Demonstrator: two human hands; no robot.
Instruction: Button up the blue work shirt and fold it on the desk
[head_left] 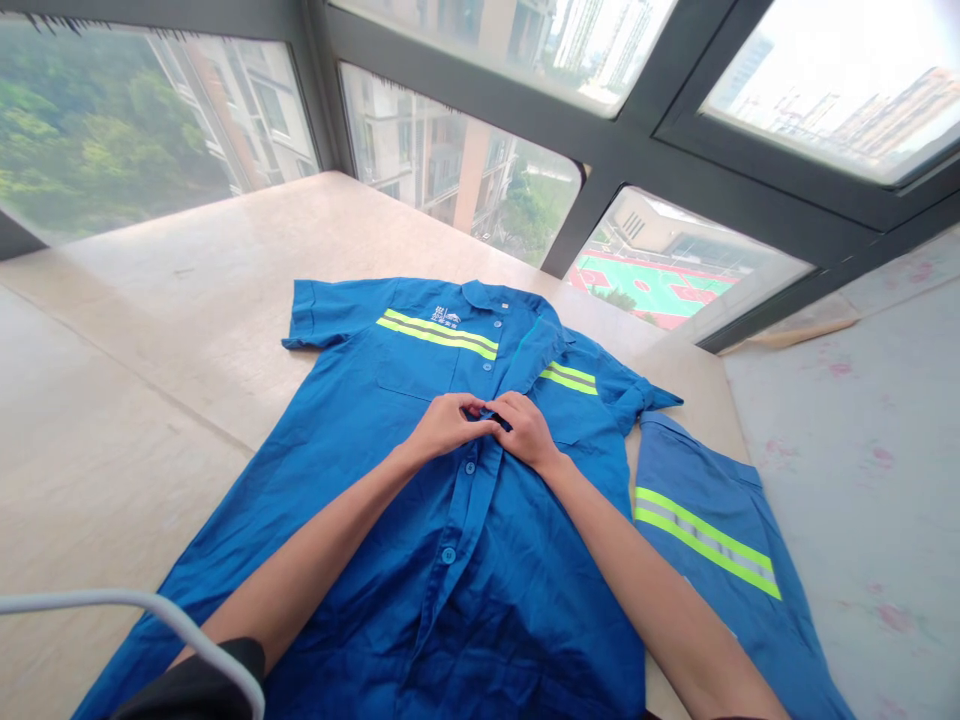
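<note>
A blue short-sleeved work shirt (pixel 360 430) with yellow-green reflective stripes lies spread out, its collar pointing away from me. At the middle of its front, my left hand (pixel 450 424) pinches the placket edge between thumb and fingers. My right hand (pixel 523 428) meets it there, its fingers closed on the opposite edge of the shirt front. Whatever button sits between the fingertips is hidden. Below the hands, two buttons show on the placket, the upper button (pixel 470 468) and the lower button (pixel 448 555). Above them, two more buttons are visible toward the collar.
A folded blue garment (pixel 705 510) with a reflective band lies right of the shirt. The pale stone ledge (pixel 150 330) runs under both. A white cable (pixel 150 600) crosses the lower left. Grey window frames (pixel 480 60) stand behind, and a flowered wall (pixel 862 450) is on the right.
</note>
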